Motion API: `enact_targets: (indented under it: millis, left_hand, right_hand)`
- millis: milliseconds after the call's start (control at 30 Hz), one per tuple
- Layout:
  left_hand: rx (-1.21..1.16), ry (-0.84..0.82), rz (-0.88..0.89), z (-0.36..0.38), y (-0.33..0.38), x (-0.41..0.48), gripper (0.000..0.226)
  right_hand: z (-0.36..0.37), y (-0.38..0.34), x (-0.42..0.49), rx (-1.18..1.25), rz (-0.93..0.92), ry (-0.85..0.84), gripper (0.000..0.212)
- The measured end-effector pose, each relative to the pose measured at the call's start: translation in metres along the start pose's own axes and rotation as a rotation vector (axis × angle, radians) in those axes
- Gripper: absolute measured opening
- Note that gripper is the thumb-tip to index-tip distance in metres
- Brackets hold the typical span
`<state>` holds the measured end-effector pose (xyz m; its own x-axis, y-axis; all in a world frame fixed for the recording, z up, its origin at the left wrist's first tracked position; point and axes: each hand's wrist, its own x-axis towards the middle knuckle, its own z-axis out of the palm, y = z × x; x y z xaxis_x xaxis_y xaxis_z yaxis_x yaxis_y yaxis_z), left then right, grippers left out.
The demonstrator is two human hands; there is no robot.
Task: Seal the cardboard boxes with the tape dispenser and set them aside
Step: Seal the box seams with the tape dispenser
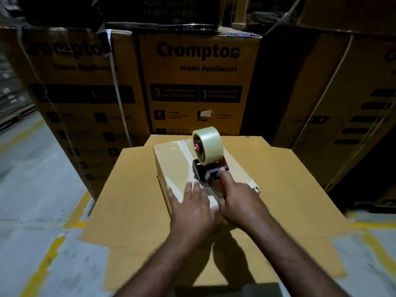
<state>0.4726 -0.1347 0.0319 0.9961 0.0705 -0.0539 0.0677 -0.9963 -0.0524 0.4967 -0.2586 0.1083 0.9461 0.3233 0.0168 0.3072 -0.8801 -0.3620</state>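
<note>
A small brown cardboard box [175, 166] lies on a flattened cardboard sheet [289, 189], with clear tape running along its top seam. A red and black tape dispenser [209, 168] carrying a roll of clear tape [207, 144] stands on the box top. My right hand [237, 200] grips the dispenser's handle near the box's near end. My left hand [190, 209] presses flat on the box top just left of the dispenser, fingers straight.
Tall printed appliance cartons [197, 82] are stacked close behind the sheet, with more at the left [75, 93] and right [342, 103]. Grey concrete floor [32, 189] with yellow painted lines lies to the left and right of the sheet.
</note>
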Motion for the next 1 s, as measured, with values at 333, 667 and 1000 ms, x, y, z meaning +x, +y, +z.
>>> enact_targets:
  millis: [333, 667, 1000]
  left_hand:
    - [-0.102, 0.088, -0.087, -0.001, 0.002, 0.004, 0.071]
    - [-0.416, -0.021, -0.041, -0.033, -0.017, 0.016, 0.146]
    - [-0.335, -0.083, 0.078, -0.020, -0.027, 0.044, 0.120]
  right_hand:
    - [-0.014, 0.025, -0.044, 0.062, -0.084, 0.058, 0.045]
    - [-0.022, 0.037, -0.070, 0.081, -0.021, 0.040, 0.046]
    - [-0.027, 0.041, -0.080, 0.109, -0.043, -0.028, 0.053]
